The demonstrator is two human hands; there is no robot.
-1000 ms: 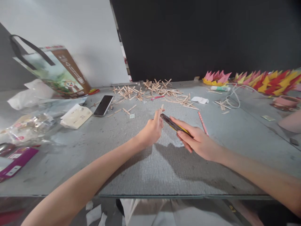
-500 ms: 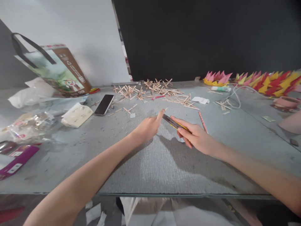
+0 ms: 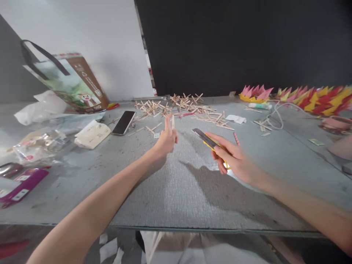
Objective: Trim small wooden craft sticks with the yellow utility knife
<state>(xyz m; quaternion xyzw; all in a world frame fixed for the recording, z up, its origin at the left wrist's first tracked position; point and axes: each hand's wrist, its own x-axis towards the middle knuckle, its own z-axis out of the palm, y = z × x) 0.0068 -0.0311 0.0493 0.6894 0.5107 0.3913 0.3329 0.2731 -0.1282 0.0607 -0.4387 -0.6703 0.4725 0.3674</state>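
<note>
My left hand (image 3: pixel 166 138) is raised over the middle of the grey table (image 3: pixel 176 198), its fingers pinched on a short wooden stick (image 3: pixel 173 121) that points upward. My right hand (image 3: pixel 233 157) is closed around a yellow and black utility knife (image 3: pixel 209 140), whose tip points toward the left hand. A gap separates the knife tip from the stick. Behind both hands lies a heap of wooden sticks (image 3: pixel 181 106), many glued into crosses. A pink pencil (image 3: pixel 235 138) lies just beyond my right hand.
A black phone (image 3: pixel 124 122) and a cream packet (image 3: pixel 92 134) lie to the left, with a printed paper bag (image 3: pixel 68 82) and plastic wrappers (image 3: pixel 38 143) further left. Folded pink, red and yellow paper shapes (image 3: pixel 308 97), a white cable (image 3: pixel 271 113) and a glue tube (image 3: pixel 260 106) sit at the right back.
My left hand has pulled away from the knife, moving left and up with the stick now upright. My right hand has drifted slightly right with the knife.
</note>
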